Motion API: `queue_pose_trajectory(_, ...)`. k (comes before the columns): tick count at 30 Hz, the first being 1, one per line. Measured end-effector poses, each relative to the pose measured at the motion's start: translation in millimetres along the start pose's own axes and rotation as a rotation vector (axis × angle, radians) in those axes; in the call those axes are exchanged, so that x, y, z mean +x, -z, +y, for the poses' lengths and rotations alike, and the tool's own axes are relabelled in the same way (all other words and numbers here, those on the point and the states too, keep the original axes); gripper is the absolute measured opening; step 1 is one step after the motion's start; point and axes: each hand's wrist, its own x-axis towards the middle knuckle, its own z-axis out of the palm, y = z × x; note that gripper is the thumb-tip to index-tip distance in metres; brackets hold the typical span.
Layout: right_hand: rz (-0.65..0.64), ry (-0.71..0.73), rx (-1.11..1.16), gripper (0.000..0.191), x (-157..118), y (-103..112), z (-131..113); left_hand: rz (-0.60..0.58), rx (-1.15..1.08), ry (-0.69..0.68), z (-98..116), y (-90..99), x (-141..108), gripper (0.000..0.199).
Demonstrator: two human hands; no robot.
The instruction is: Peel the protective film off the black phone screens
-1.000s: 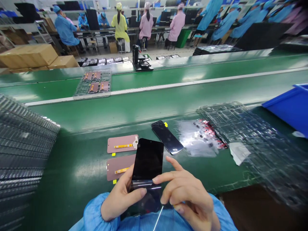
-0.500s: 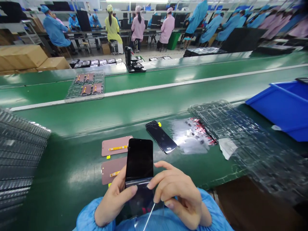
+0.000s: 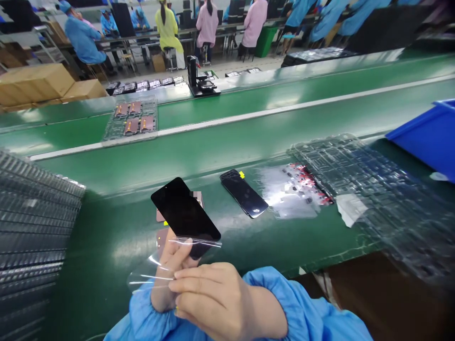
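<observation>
A black phone screen [image 3: 183,208] is tilted to the left above the bench, with my left hand [image 3: 172,258] closed around its lower end. Clear protective film [image 3: 147,274] bows out over my left hand, its upper edge lying across the bottom of the screen. My right hand [image 3: 216,298] pinches the film at its near side, fingers close together. Partly hidden behind the screen and my left hand are pinkish panels [image 3: 162,237] with yellow tabs. Further right lie stacked dark phone screens [image 3: 245,194] with a yellow tab.
Clear film sheets with red tabs [image 3: 291,194] lie right of the stacked screens, beside clear plastic trays [image 3: 359,175]. A blue bin [image 3: 426,137] stands far right, stacked trays [image 3: 31,232] at left. Across the green bench [image 3: 234,128], a tray [image 3: 113,125] holds several pinkish panels. People sit beyond.
The screen has turned from upright to tilted left and shifted left. My right hand has moved left and down, and the film now bows out to the left. The camera view has dipped.
</observation>
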Motion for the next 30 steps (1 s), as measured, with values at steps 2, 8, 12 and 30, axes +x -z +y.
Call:
queue_pose_trajectory(2, 0.014, 0.011, -0.010, 0.020, 2, -1, 0, 0.007, 0.017, 0.035, 3, 0.2, 0, 0.083)
queue_pose_trajectory(8, 0.017, 0.000, -0.022, 0.020, 3, -3, -1, -0.012, 0.036, 0.080, 5, -1.6, 0, 0.091)
queue_pose_trajectory(12, 0.033, -0.006, -0.023, 0.022, 2, -4, 0, -0.063, 0.030, 0.086, 7, -3.4, -4, 0.079)
queue_pose_trajectory(30, 0.039, -0.021, 0.043, 0.020, 4, -1, -1, -0.014, -0.021, 0.142, 12, -8.4, -9, 0.086)
